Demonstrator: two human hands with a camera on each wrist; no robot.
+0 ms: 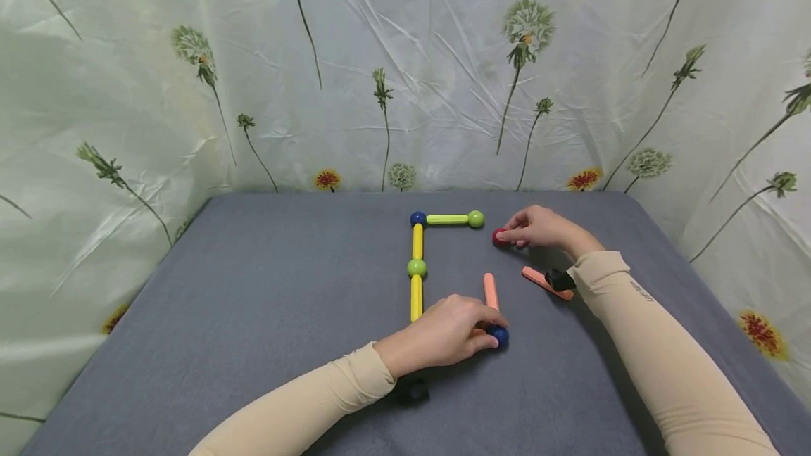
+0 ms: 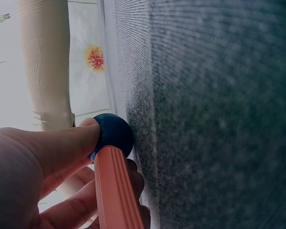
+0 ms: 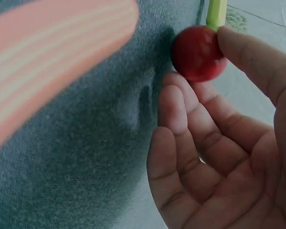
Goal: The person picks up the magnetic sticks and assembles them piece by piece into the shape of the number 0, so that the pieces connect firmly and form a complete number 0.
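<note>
My left hand (image 1: 446, 329) pinches a dark blue ball (image 1: 498, 336) at the front of the layout, thumb on it in the left wrist view. A salmon ridged stick (image 2: 115, 186) meets this ball; in the head view a salmon stick (image 1: 491, 290) runs away from it toward the back. My right hand (image 1: 538, 227) holds a red ball (image 3: 199, 53) between thumb and fingertips, close over the table. Just left of it lies a light green ball (image 1: 476, 219) on the end of a green stick (image 1: 447, 219). The left hand hides the lower yellow stick's near end.
On the grey table (image 1: 285, 301), the green stick joins a blue ball (image 1: 418, 219) at the back corner. From there a yellow stick (image 1: 417, 241), a green ball (image 1: 416, 268) and another yellow stick (image 1: 416, 298) run forward. A loose salmon stick (image 1: 537, 277) lies beneath the right wrist.
</note>
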